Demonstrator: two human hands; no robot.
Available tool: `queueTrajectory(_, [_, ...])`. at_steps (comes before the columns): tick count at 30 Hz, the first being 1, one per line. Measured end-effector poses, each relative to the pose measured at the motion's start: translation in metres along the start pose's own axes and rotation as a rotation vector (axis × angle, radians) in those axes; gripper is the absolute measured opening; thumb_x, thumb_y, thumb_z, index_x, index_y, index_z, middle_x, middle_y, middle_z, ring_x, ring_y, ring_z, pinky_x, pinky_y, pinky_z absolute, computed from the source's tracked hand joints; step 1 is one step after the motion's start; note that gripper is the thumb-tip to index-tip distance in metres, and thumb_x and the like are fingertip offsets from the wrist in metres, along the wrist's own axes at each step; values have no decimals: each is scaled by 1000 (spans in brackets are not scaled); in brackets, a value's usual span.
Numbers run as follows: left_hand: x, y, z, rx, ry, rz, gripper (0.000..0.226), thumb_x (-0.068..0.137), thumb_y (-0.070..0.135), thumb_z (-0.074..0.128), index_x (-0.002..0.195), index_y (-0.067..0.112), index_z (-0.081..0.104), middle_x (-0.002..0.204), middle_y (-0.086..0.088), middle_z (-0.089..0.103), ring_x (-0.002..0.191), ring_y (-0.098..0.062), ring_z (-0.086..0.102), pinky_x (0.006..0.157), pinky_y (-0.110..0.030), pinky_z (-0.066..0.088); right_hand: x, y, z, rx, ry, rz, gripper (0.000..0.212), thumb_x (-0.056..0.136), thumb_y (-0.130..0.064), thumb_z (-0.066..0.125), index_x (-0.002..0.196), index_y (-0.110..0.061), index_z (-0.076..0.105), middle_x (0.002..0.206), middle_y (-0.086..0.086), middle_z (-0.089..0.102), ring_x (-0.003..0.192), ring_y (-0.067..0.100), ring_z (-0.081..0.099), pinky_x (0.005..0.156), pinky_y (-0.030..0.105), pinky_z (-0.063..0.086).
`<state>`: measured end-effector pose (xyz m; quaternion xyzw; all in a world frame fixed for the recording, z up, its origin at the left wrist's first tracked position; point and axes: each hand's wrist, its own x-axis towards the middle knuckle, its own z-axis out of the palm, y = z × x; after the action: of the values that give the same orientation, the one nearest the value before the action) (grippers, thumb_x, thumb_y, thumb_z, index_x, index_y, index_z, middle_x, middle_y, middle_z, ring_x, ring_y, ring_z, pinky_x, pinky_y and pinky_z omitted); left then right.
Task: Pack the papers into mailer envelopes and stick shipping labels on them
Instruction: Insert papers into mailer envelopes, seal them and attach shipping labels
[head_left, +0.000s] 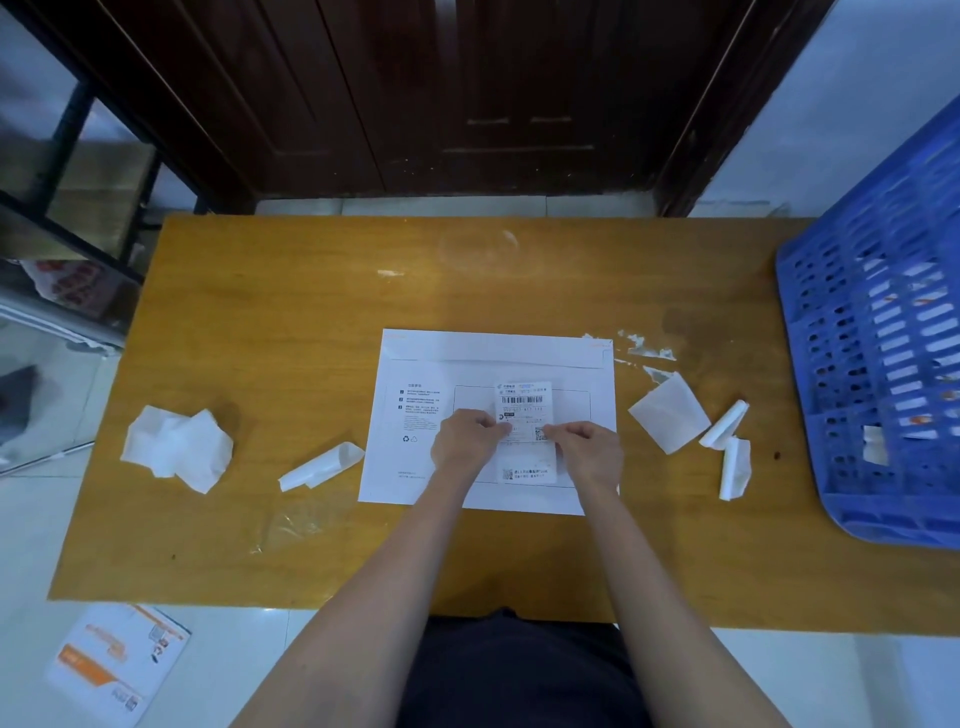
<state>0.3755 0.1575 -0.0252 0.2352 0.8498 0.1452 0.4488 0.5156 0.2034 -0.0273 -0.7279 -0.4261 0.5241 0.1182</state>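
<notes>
A white mailer envelope (415, 415) lies flat at the middle of the wooden table (291, 291), printed side up. A shipping label (524, 400) with a barcode sits over its address box. My left hand (465, 439) pinches the label's left edge at mid-height. Across from it, my right hand (589, 449) pinches the label's right side near a QR code. The label's lower end shows between my wrists. Whether the label is stuck down or still lifted I cannot tell.
Crumpled white paper (176, 447) lies at the left, a curled backing strip (322, 465) beside the envelope. More backing pieces (670, 418) and curls (732, 447) lie at the right. A blue plastic crate (883, 374) stands at the right edge. A printed envelope (117, 660) lies on the floor.
</notes>
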Motion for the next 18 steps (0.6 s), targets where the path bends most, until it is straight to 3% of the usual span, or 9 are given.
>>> queueTrajectory(5, [1, 1, 0, 35, -9, -5, 19, 86, 39, 64, 79, 21, 64, 75, 4, 60, 71, -17, 56, 57, -23, 37, 0, 0, 1, -41, -4, 20, 19, 78, -30, 75, 86, -13, 71, 81, -1, 69, 71, 11, 59, 51, 20, 37])
queueTrajectory(9, [2, 2, 2, 56, 2, -18, 25, 85, 37, 64, 67, 22, 57, 65, 7, 54, 68, -18, 55, 56, -22, 36, 0, -1, 2, -69, 6, 29, 19, 79, -31, 74, 84, -14, 70, 80, -2, 68, 69, 11, 58, 52, 21, 38])
queueTrajectory(15, [2, 4, 3, 84, 20, -28, 22, 83, 32, 63, 66, 21, 53, 67, 3, 53, 62, -20, 50, 54, -22, 35, 0, -2, 2, -87, 11, 45, 20, 77, -32, 75, 83, -14, 71, 79, -1, 69, 67, 12, 58, 50, 23, 38])
queueTrajectory(18, [2, 5, 4, 94, 32, -33, 32, 83, 30, 62, 57, 20, 47, 62, 3, 51, 59, -20, 49, 51, -21, 33, 1, -4, 3, -110, 17, 57, 19, 77, -33, 74, 83, -15, 71, 80, -2, 70, 68, 12, 59, 51, 23, 39])
